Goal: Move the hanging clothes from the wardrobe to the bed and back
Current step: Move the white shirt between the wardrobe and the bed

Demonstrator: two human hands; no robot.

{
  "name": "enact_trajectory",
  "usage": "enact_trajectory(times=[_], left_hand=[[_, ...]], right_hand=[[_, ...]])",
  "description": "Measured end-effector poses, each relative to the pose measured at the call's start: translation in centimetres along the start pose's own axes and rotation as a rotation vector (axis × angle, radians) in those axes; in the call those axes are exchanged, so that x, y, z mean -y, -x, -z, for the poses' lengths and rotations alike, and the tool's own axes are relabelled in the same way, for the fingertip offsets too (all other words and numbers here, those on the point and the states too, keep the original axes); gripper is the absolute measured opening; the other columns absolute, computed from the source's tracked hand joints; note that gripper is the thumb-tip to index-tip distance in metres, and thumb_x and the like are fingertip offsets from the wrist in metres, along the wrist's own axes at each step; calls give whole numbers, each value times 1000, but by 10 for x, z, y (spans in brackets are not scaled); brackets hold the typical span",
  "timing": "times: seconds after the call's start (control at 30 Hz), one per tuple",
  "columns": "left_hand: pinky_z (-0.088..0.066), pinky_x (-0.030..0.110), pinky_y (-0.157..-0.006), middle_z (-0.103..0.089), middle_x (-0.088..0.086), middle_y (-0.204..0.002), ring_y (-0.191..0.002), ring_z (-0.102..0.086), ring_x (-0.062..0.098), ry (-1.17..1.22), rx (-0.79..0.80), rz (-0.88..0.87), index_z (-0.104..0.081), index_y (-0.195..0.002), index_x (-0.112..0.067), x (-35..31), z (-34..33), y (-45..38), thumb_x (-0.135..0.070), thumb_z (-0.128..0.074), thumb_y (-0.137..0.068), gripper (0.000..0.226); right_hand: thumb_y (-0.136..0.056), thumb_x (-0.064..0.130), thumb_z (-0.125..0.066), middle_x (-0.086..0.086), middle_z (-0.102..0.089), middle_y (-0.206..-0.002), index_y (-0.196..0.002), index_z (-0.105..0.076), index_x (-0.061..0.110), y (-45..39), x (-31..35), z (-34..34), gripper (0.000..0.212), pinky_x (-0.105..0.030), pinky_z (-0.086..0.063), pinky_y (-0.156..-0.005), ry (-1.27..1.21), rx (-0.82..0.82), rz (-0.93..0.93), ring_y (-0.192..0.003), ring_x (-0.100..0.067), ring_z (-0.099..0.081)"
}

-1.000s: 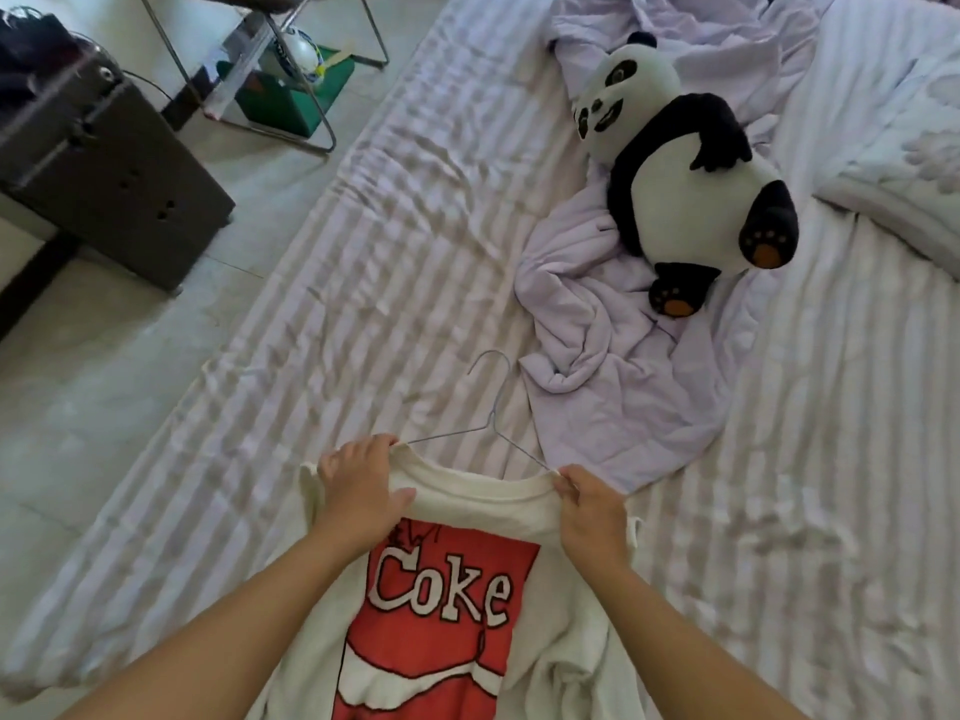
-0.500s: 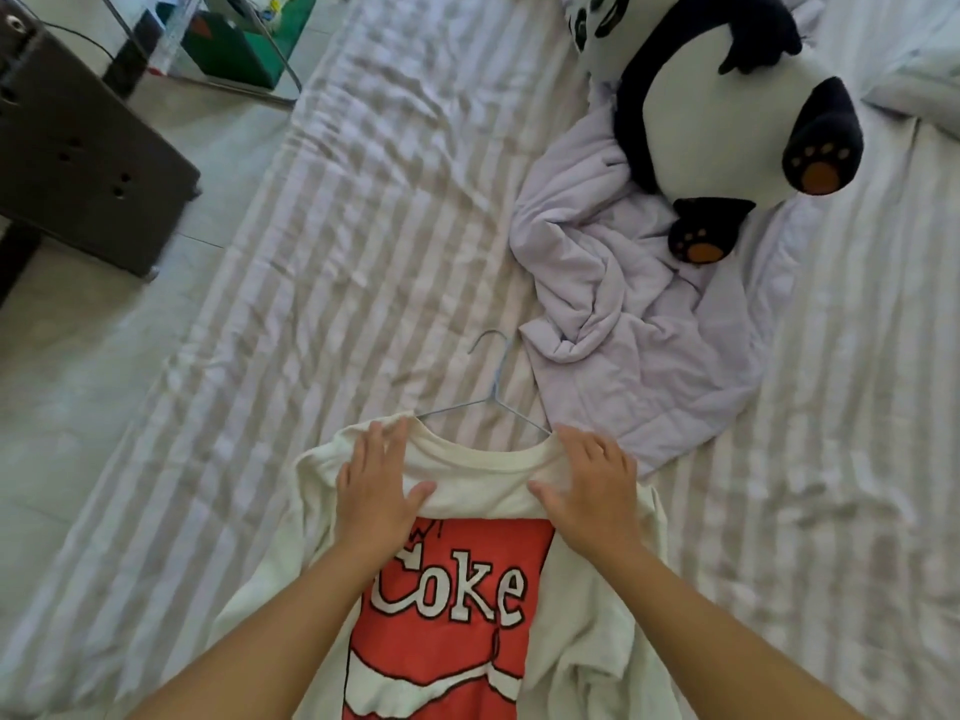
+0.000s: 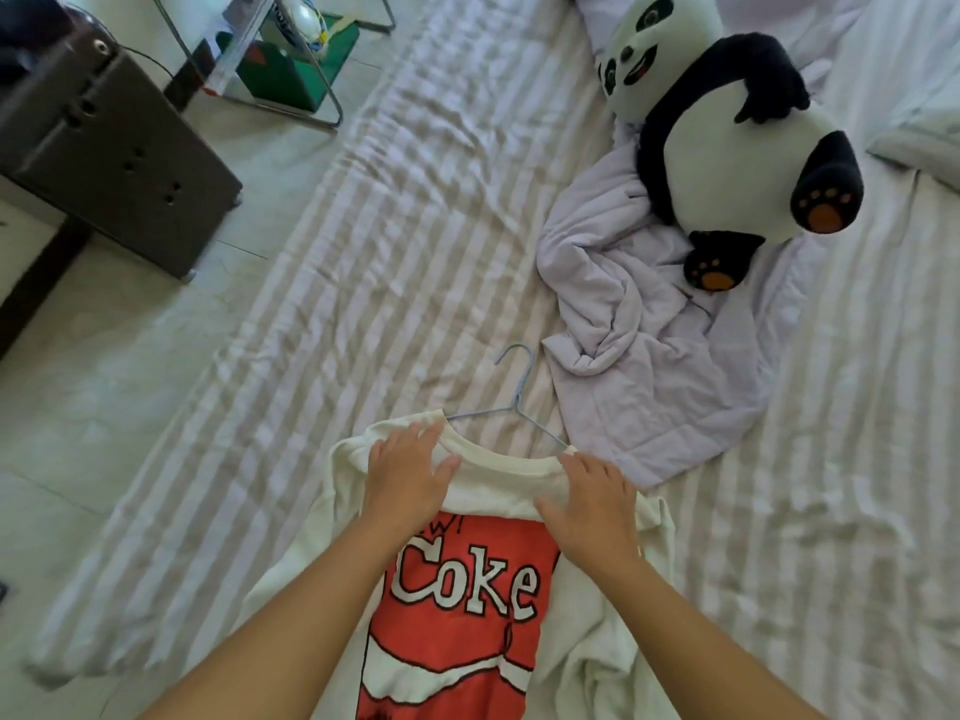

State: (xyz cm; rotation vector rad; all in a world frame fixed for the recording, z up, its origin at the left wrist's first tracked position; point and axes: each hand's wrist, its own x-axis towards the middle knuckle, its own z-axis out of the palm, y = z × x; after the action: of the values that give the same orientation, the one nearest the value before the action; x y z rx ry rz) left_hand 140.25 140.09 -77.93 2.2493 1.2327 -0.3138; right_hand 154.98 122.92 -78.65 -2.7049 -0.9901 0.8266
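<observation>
A cream T-shirt [image 3: 493, 485] with a red Coke print lies flat on the striped bed [image 3: 363, 262], still on a thin wire hanger [image 3: 511, 402] whose hook points up the bed. My left hand [image 3: 408, 472] rests flat on the shirt's left shoulder, fingers straight. On the right shoulder my right hand [image 3: 592, 498] lies flat too, fingers spread. Neither hand grips the cloth or the hanger.
A crumpled lilac cloth [image 3: 649, 366] lies just right of the hanger, with a panda plush toy [image 3: 727, 137] on its far end. Left of the bed is pale floor with a dark box [image 3: 114, 153] and a metal-framed stand holding a green box [image 3: 291, 70].
Both hands let go of the shirt's shoulders and flattened onto them. The shirt now lies flat on the bed.
</observation>
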Motion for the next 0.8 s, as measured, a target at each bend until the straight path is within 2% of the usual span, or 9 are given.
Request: enact_trajectory(times=[0.1,0.2,0.33,0.4,0.5,0.63,0.8], left_hand=[[-22,43,-119,-46,0,-149,-140,-36,19,39,-19,-33,-44,-146,-26,0,25,28,-48,-53,-95,56],[-23,41,-118,-47,-1,-148,-139,-37,19,-22,26,-24,-41,-148,-28,7,51,61,-50,-53,-94,59],[-34,45,-110,-45,-4,-149,-135,-42,21,-122,193,-29,-36,-147,-35,21,91,119,-55,-52,-92,61],[-34,46,-111,-41,-3,-151,-138,-39,23,-150,241,-20,-31,-149,-36,29,109,152,-57,-52,-92,65],[-32,46,-112,-39,0,-153,-139,-39,23,-152,209,-5,-27,-152,-35,43,132,201,-58,-51,-92,69],[-30,44,-114,-38,0,-154,-140,-37,23,-140,150,14,-26,-153,-35,66,158,274,-58,-52,-92,70],[-38,45,-108,-43,-1,-150,-133,-45,23,-123,71,54,-25,-152,-34,97,187,367,-58,-51,-92,69]], right_hand=[[-86,49,-59,9,-51,-139,-137,-51,27,19,23,17,56,-32,-22,-113,-38,15,62,-133,-14,-38],[-85,51,-58,10,-54,-136,-135,-53,27,47,47,30,56,-33,-23,-111,-25,41,122,-131,-15,-40],[-81,50,-61,9,-58,-131,-132,-56,28,102,82,49,56,-33,-26,-106,-6,46,213,-126,-17,-45],[-80,50,-62,8,-61,-125,-128,-59,28,135,99,58,53,-33,-30,-101,8,45,248,-121,-18,-49],[-78,51,-61,8,-63,-123,-125,-62,29,187,119,68,51,-34,-34,-101,5,51,284,-119,-19,-52],[-78,52,-61,9,-58,-133,-135,-55,31,253,140,79,61,-37,-34,-107,48,91,331,-126,-19,-48],[-78,53,-62,7,-62,-120,-126,-59,26,323,176,103,55,-38,-39,-102,125,75,433,-116,-19,-54]])
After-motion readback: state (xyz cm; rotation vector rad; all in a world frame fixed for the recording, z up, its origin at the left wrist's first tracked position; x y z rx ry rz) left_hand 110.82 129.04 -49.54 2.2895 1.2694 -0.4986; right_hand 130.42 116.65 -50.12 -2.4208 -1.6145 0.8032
